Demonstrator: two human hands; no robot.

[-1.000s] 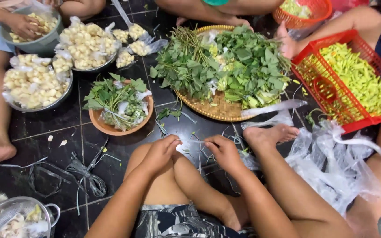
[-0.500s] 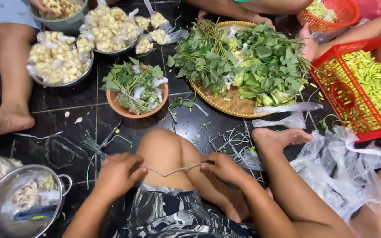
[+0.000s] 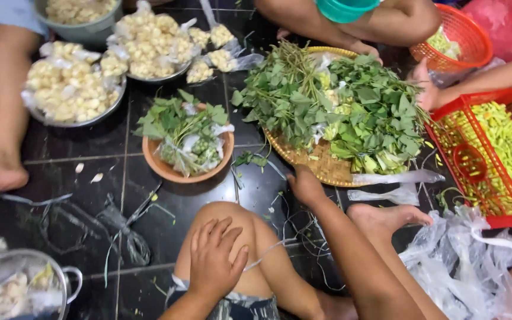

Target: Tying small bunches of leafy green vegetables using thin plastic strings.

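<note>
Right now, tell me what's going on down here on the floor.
A person sits on the dark tiled floor. Their left hand rests on their knee, a thin pale strip beside it. Their right hand reaches to the edge of a woven tray heaped with leafy greens. A clay bowl of bagged greens sits nearby. Other people sit around.

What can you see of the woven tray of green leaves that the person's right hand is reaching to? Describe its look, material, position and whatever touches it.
The woven tray is round, shallow and tan, apparently of plaited straw or bamboo. It lies flat on the dark tiled floor, heaped with leafy green stems that hide most of it; only the near rim and part of the far rim show. The right hand rests at its near edge, and a clear plastic bag lies against the rim beside it.
</note>
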